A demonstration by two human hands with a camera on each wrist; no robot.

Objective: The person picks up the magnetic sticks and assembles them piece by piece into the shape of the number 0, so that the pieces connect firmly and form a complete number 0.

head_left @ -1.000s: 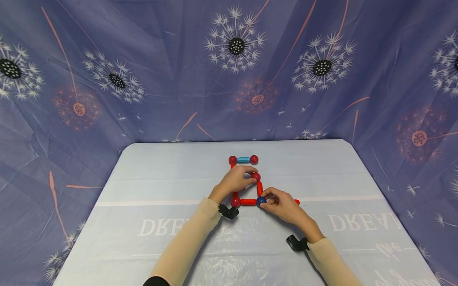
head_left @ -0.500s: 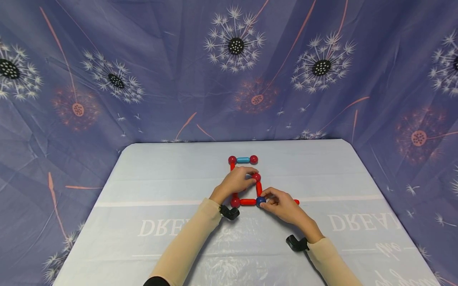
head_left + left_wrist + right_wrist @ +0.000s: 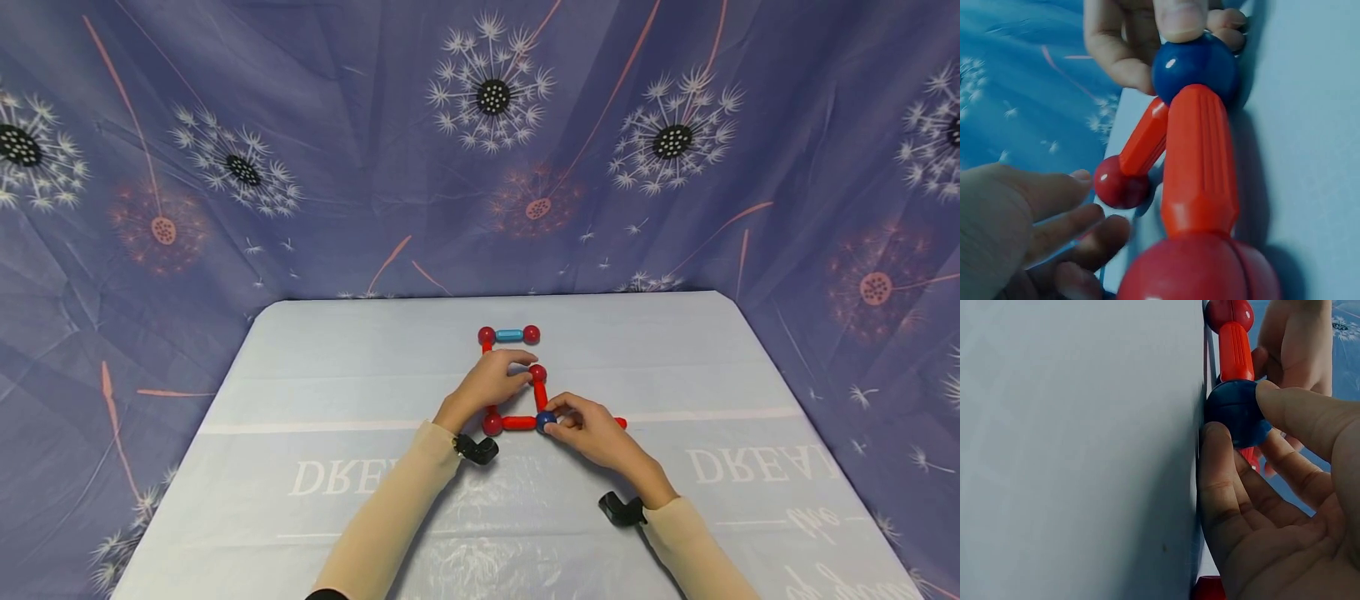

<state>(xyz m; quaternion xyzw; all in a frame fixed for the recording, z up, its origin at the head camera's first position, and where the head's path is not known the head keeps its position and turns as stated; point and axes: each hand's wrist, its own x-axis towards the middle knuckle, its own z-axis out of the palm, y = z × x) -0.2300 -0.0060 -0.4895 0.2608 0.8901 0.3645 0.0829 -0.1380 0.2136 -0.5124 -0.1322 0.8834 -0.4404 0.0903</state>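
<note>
My right hand (image 3: 592, 429) pinches a dark blue ball (image 3: 1238, 412) between thumb and fingers at the near right corner of a ball-and-rod figure. From that ball one red rod (image 3: 519, 423) runs left to a red ball (image 3: 492, 424); a second red rod (image 3: 540, 396) leads away to another red ball (image 3: 537, 373). Beside this far ball my left hand (image 3: 493, 379) has its fingers loosely spread, fingertips right at the ball's side in the left wrist view. The left hand covers part of the figure's left side.
Farther back, a light blue rod (image 3: 509, 335) joins two red balls at the figure's top. The end of a red piece (image 3: 621, 423) shows behind my right hand. Everything lies on a table with a white cloth (image 3: 337, 375), and a patterned blue curtain (image 3: 375, 167) hangs behind.
My left fingers have loosened from the far red ball and drawn slightly left. That ball has shifted slightly toward me. My right hand stays on the blue ball.
</note>
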